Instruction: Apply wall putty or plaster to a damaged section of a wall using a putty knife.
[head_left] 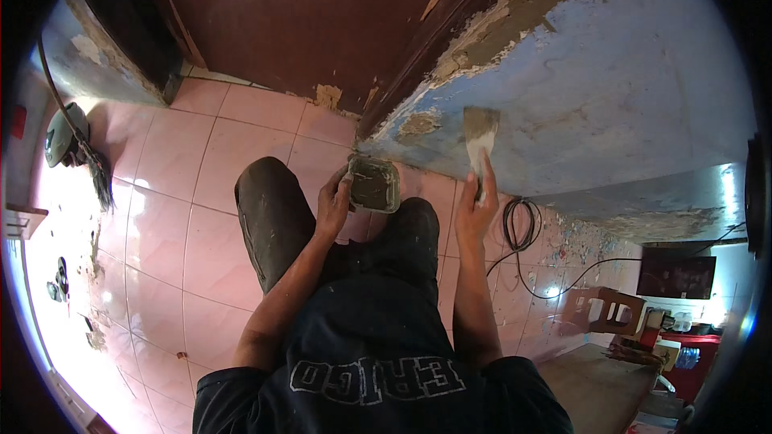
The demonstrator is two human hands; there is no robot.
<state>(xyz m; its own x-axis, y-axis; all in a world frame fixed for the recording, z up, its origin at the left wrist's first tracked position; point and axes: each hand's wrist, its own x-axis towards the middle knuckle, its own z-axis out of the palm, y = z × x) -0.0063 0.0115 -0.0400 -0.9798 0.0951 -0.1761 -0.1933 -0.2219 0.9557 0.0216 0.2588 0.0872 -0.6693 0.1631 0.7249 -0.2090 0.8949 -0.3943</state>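
Observation:
My left hand [334, 202] is closed round the left side of a small squarish plastic container [396, 186], held above my knees. Grey-brown paste [371, 182] lies inside it. In my right hand [474, 213] is a putty knife [480, 145], gripped by its handle. Its broad blade points away from me and is smeared with grey. The blade lies over the blue wall [563, 120]; I cannot tell whether it touches. Left of the blade, a rough bare patch [421, 122] shows in the paint.
A dark brown door [289, 24] with chipped spots stands ahead, beside a crumbling wall edge [490, 32]. On the pink tiled floor [217, 249], a coiled black cable [523, 223] lies to the right. A dark bristly brush [100, 177] hangs at far left; a brown chair [618, 311] stands far right.

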